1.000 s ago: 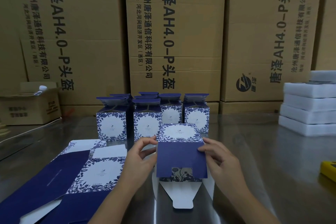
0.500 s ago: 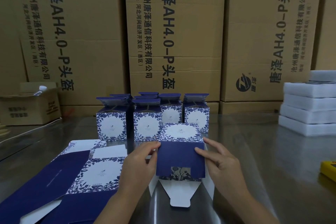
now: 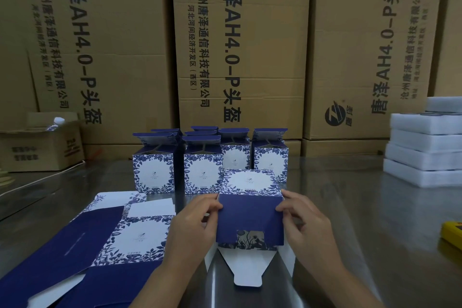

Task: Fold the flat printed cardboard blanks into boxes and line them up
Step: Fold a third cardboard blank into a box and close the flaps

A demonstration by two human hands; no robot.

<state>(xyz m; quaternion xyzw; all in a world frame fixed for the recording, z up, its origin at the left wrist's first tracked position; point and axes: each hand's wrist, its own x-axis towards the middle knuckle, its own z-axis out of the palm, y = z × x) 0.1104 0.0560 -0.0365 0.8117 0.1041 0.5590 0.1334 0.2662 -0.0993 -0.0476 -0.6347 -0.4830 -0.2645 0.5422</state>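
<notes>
Steel table (image 3: pixel 362 207), cartons (image 3: pixel 240 45) stacked behind it. The curled fingertips of the left hand (image 3: pixel 190 227) pinch the box (image 3: pixel 250 222) at the upper left corner of its navy panel, and the right hand (image 3: pixel 305 227) pinches the upper right corner. The box sits half-formed mid-table, near the front edge, with a white tab (image 3: pixel 247 270) lying loose below it. It looks like thin printed card: light, stiff only across the panels, quick to crease or dent, probably slick. Corners and score lines seem the best holds, not mid-panel. Blanks (image 3: pixel 125 240) lie at the near left corner. Finished boxes (image 3: pixel 203 175) stand in rows towards the far edge.
</notes>
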